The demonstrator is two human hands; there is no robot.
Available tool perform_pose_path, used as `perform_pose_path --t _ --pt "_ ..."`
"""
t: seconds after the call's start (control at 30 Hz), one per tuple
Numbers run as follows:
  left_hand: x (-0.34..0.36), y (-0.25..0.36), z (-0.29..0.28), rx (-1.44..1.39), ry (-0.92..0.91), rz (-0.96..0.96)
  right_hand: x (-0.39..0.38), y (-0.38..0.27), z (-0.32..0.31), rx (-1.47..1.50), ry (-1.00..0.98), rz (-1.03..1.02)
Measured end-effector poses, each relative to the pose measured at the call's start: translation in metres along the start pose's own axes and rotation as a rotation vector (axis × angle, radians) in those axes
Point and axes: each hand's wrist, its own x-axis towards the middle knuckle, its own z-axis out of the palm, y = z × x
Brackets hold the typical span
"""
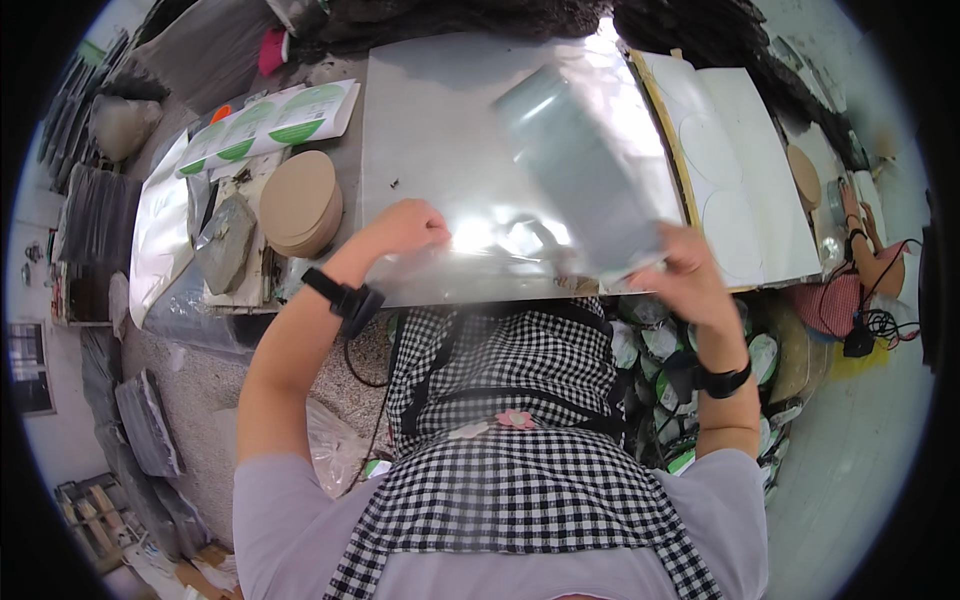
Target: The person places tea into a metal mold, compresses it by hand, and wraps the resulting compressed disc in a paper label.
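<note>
My right hand (685, 275) grips the near end of a see-through, bluish-grey plastic piece (580, 170), flat or tube-shaped; motion blur hides which. The piece slants up and to the left above a shiny metal-looking work surface (430, 120). My left hand (408, 228) is curled closed over the near left part of that surface. A faint clear blur runs beside its fingers, and I cannot make out what they hold, if anything. Closest to my left hand on that side is a stack of brown cardboard discs (298, 200).
Left of the work surface lie a grey stone (228, 245) and a green-and-white label sheet (270, 125). Large white sheets with circle outlines (735, 160) lie at the right. Several clear round packs (660, 345) sit below the table edge. Another person's hand (848, 200) shows at far right.
</note>
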Motion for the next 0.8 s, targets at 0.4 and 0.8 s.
perform_pose_path --t 0.4,0.8 --pt "0.062 -0.002 -0.011 0.154 0.176 -0.016 0.001 -0.011 0.083 -0.208 -0.436 -0.137" --pt "0.072 0.002 -0.029 0.256 0.071 -0.016 0.002 0.035 0.105 -0.467 -0.539 -0.119"
